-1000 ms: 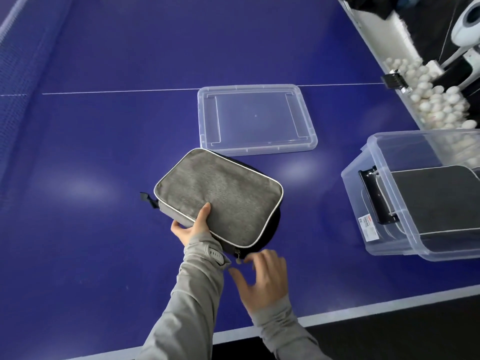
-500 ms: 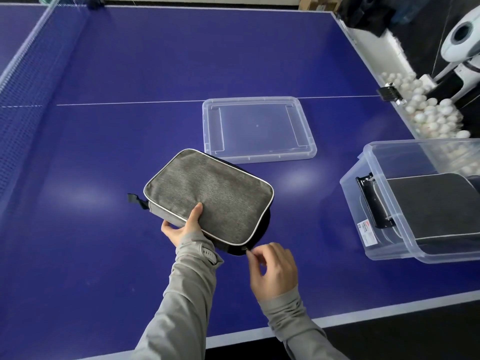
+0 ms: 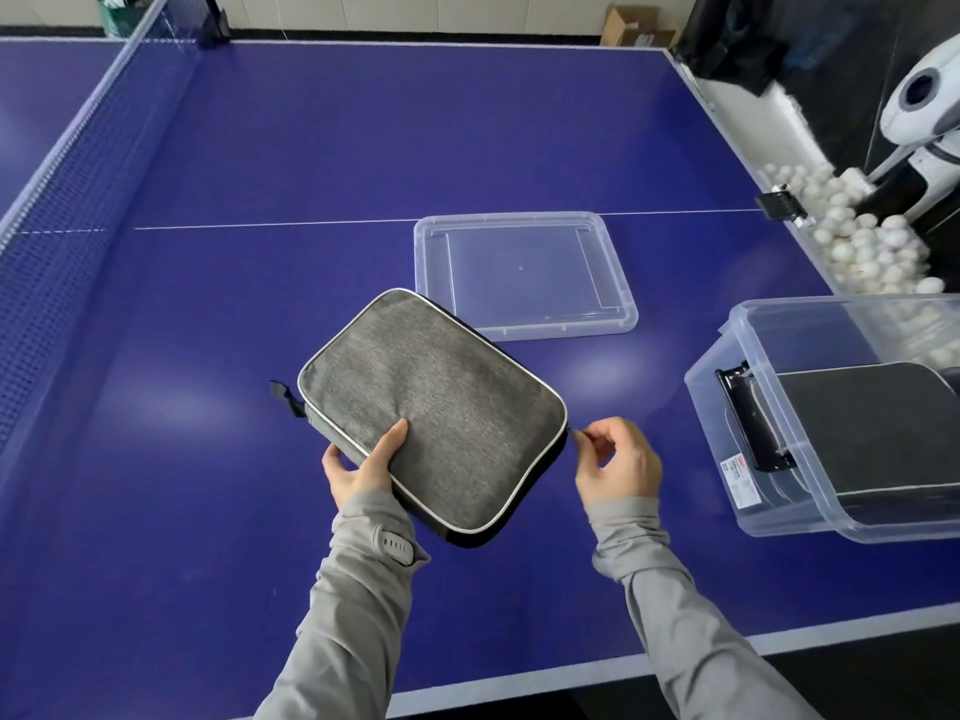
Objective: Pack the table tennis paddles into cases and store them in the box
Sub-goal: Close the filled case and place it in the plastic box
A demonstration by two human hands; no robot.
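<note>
At the far left the net (image 3: 78, 163) borders the blue table (image 3: 260, 304). Moving right, the left hand (image 3: 363, 465) grips the near-left edge of the grey paddle case (image 3: 431, 407), thumb pressed on top and fingers curled beneath, so the case sits tilted just above the table surface. A small loop tab (image 3: 283, 394) sticks out at its left corner. Half a second ago the right hand (image 3: 618, 465) was down at the case's near corner; now it is at the right-hand corner, fingertips pinched narrowly on the zipper pull (image 3: 575, 432) — the zip appears to have travelled round that side, and the case looks closed or very nearly so. No paddle is visible; whatever is packed lies hidden inside.

Behind the case lies the clear lid (image 3: 524, 275), flat on the table. Further right stands the clear storage box (image 3: 727, 392), open, with a dark case (image 3: 872, 433) already lying inside. Beyond it a tray of white balls (image 3: 857, 241) sits beside a white machine (image 3: 924, 96). I judge that zipping is close to finished — the likely next step is carrying this case across into the box.
</note>
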